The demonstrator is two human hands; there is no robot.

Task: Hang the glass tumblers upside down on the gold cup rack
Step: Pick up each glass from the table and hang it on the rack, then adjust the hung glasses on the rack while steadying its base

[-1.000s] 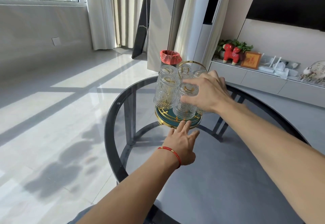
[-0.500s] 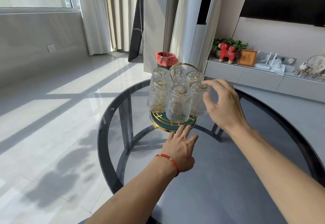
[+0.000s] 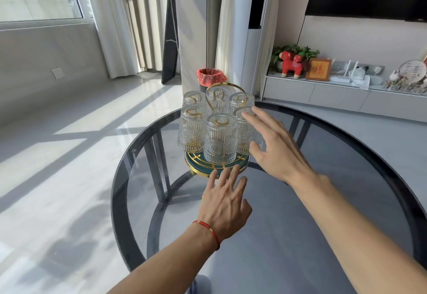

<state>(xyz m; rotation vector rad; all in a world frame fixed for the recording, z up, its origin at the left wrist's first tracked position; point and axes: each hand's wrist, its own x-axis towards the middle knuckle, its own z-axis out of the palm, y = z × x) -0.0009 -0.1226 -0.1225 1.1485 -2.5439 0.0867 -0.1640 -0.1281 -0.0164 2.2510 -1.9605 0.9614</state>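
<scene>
Six glass tumblers (image 3: 220, 142) hang upside down on the gold cup rack (image 3: 225, 88), whose round green base with gold trim (image 3: 196, 163) stands on the far part of a round dark glass table (image 3: 346, 201). Three tumblers sit in the near row and three behind, around the rack's looped gold handle.

From the head camera, the left hand (image 3: 225, 203), with a red cord at its wrist, lies flat on the table with fingers straight and spread, fingertips touching or just short of the near edge of the rack's base; it holds nothing. The right hand (image 3: 277, 148) is released too, fingers extended and apart, hovering just beside the near right tumbler; whether the fingertips touch the glass is unclear.

Behind the table stands a bin with a red liner (image 3: 211, 79). A low cabinet at the right carries a red animal figure (image 3: 291, 64) and a framed picture (image 3: 318, 69).
</scene>
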